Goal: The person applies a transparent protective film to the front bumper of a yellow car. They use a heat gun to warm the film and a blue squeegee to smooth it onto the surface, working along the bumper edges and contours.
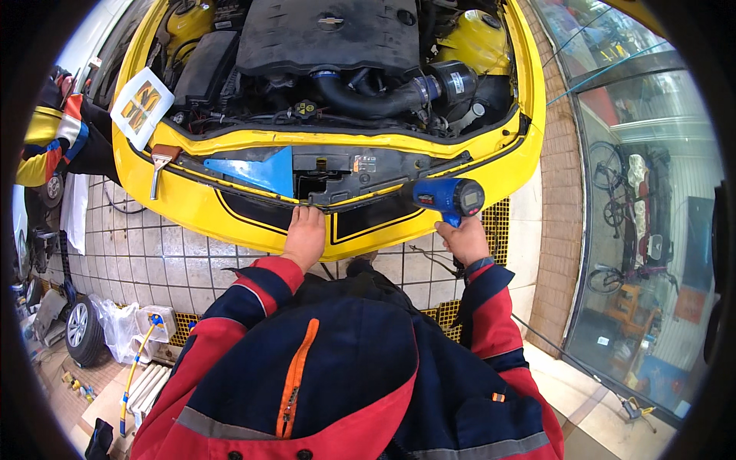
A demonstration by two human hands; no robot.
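A blue heat gun with a small round display at its rear is in my right hand, fingers wrapped round the handle. Its dark nozzle points left, above the front of a yellow car. My left hand lies on the front edge of the car, fingers stretched forward and close together. The thumb is hidden. A glossy black stripe with a thin yellow line runs beside that hand, and a second black stripe lies under the heat gun. I cannot make out anything held in the left hand.
The engine bay is uncovered. A blue plastic sheet, a brown-headed tool with a metal handle and a white picture sheet lie on the car's front. A person stands left; a wheel is lower left.
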